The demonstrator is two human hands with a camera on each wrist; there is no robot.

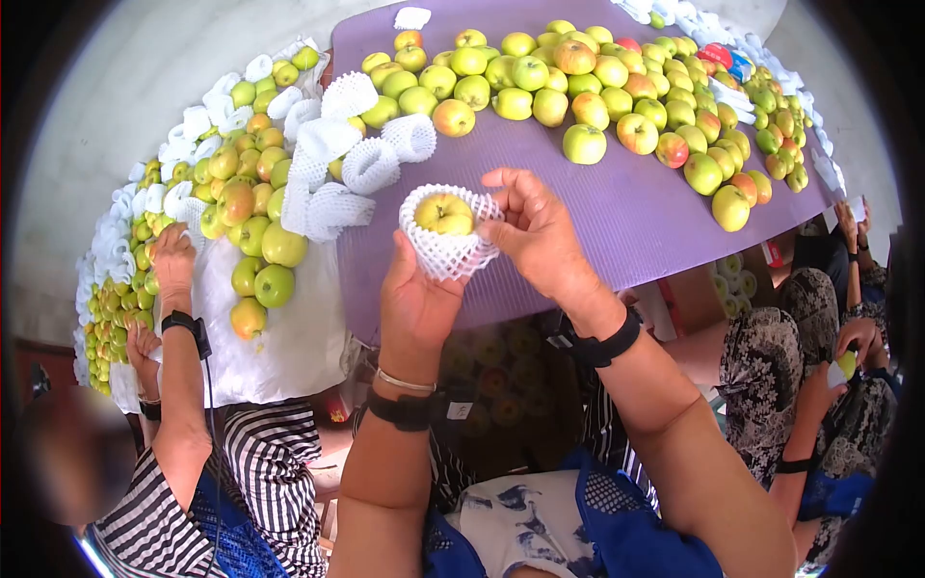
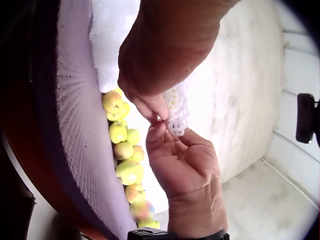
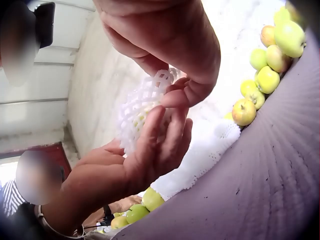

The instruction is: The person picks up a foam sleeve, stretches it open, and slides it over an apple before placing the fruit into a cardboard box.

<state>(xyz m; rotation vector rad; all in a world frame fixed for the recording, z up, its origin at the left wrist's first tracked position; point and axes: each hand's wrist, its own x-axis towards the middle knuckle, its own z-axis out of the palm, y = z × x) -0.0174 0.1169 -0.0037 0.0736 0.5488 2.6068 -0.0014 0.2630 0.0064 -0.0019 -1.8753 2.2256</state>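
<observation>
A yellow-green apple (image 1: 444, 214) sits inside a white foam net sleeve (image 1: 451, 252), its top showing through the sleeve's opening. My left hand (image 1: 416, 306) grips the netted apple from below and the left side. At the sleeve's right rim, my right hand (image 1: 536, 236) pinches the netting between thumb and fingers. From the left wrist, the left hand (image 2: 185, 165) shows palm up under the sleeve (image 2: 176, 120), while the right hand (image 2: 150, 80) reaches down over it. In the right wrist view, the fingers of both hands meet around the sleeve (image 3: 145, 112) and hide most of the apple.
Loose apples (image 1: 583, 87) spread across the back of the purple mat (image 1: 617, 212). Spare foam sleeves (image 1: 371, 166) lie left of my hands, beside more apples (image 1: 252, 197) on white cloth. A person's hand (image 1: 173, 258) works at the left; others sit at the right.
</observation>
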